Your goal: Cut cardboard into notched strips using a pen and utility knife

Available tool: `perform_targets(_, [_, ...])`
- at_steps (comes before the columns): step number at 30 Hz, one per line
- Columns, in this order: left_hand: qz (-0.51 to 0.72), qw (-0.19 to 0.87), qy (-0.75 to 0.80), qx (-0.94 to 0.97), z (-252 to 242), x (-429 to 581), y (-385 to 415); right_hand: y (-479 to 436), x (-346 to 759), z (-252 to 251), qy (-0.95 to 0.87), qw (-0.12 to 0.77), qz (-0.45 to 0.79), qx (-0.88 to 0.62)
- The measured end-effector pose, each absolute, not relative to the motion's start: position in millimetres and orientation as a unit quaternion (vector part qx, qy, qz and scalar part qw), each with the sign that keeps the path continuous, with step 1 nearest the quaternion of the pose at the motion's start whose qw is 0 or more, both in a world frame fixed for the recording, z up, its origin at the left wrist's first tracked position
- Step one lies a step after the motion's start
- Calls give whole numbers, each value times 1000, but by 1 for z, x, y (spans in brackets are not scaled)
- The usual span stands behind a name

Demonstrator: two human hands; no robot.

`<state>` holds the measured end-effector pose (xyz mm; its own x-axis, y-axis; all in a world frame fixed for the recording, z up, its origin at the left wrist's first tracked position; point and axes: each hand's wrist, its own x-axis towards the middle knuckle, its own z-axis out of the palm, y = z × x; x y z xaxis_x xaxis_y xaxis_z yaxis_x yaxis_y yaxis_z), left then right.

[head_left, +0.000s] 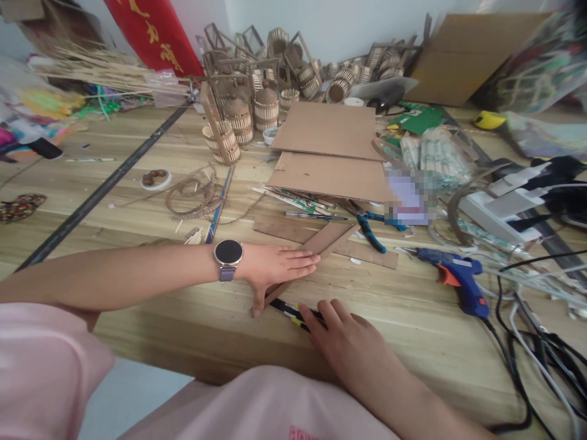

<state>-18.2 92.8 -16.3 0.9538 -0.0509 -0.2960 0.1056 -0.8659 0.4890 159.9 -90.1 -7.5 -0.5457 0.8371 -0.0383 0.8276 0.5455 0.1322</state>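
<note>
A cardboard strip (331,238) lay on the table (413,321), pinned under the flattened, open left hand (275,266). A knife (290,312) was gripped in the right hand (351,345), just beside the left thumb (257,304). Were the blade to slip, that thumb could be cut.

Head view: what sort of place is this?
Likely a handicraft workshop bench: small slatted bamboo baskets piled at the back, cardboard sheets, and a blue glue gun among loose tools.

Pixelated patch (408,198) unreadable, black-yellow tool (290,311) half under right hand (353,345)
</note>
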Motion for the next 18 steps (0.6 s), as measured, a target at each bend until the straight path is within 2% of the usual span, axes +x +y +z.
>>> perform_targets(13, [-103, 278, 28, 955, -20, -20, 97, -87, 159, -4, 889, 48, 30, 455])
perform_targets(18, [-119, 254, 18, 960, -20, -20, 96, -89, 160, -4, 887, 56, 41, 457])
